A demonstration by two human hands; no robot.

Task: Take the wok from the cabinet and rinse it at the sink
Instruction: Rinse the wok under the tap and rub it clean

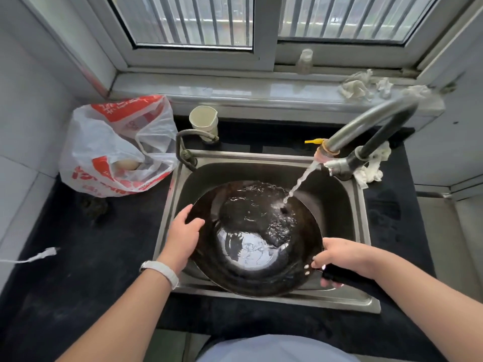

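left hand (183, 231) clasps the wok (257, 239) rim, right hand (339, 257) closed round its handle, over the sink (362, 205) under running water (300, 182).

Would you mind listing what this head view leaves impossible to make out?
- Wok handle: mostly covered by the right hand.
- Sink drain: hidden under the wok.
- Plastic bag contents: veiled by translucent film.
- Bottle on the windowsill: too blurred to identify.

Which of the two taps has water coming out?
The big curved tap at the sink's back right corner: its stream pours into the wok. The small tap at the back left corner is dry.
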